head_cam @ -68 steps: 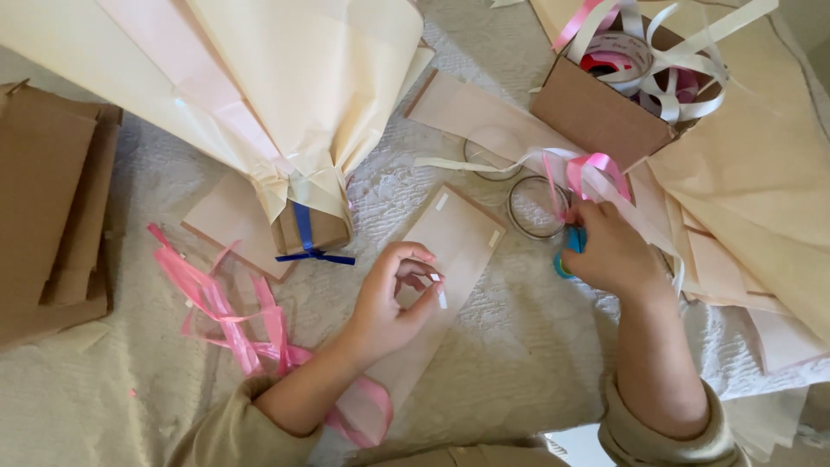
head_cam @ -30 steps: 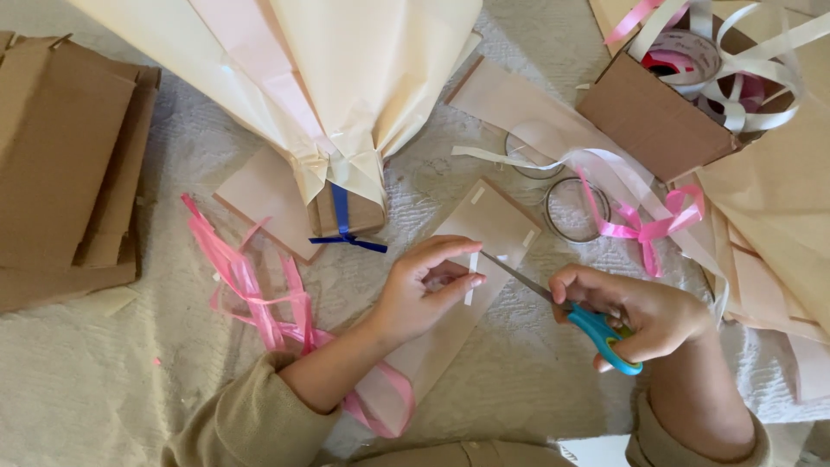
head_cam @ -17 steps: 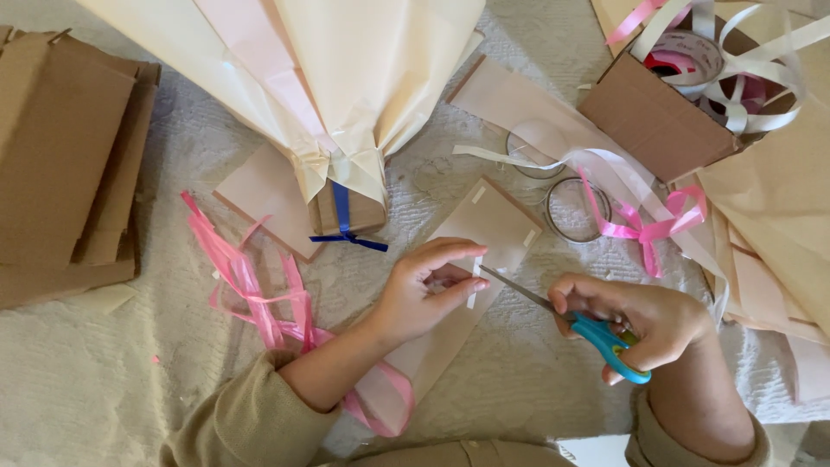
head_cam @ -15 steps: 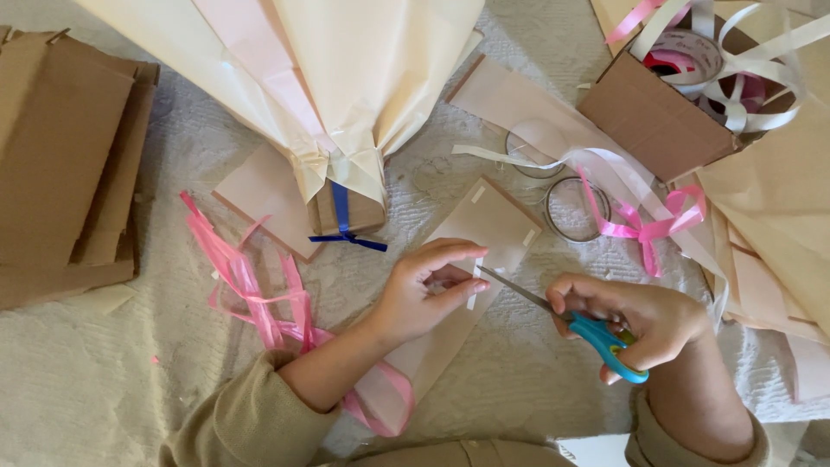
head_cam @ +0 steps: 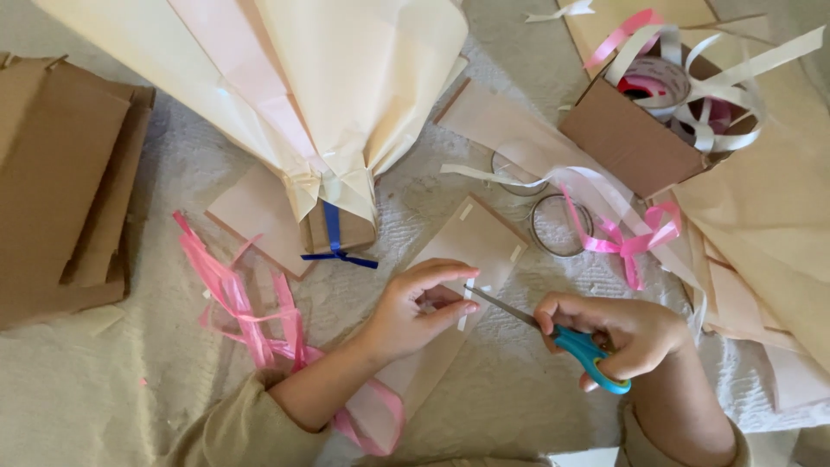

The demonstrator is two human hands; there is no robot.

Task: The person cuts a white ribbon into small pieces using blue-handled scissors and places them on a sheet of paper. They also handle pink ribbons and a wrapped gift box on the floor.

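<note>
My left hand (head_cam: 413, 313) pinches a short strip of clear tape (head_cam: 468, 307) above a pale pink paper sheet (head_cam: 458, 251) lying on the cloth. My right hand (head_cam: 624, 332) grips blue-handled scissors (head_cam: 577, 344), whose blades point left and meet the tape strip by my left fingertips. Behind the hands stands a wrapped cone of cream and pink paper (head_cam: 303, 104), tied at its base with a dark blue ribbon (head_cam: 335, 246).
Pink ribbon scraps (head_cam: 242, 303) trail at the left. Flat cardboard pieces (head_cam: 60, 182) are stacked at the far left. A cardboard box (head_cam: 644, 143) with ribbon spools sits at the upper right, near two clear tape rolls (head_cam: 560, 225) and kraft paper (head_cam: 769, 233).
My right hand came back from the ribbons with the scissors and brought the blades up to the tape strip held by my left hand.
</note>
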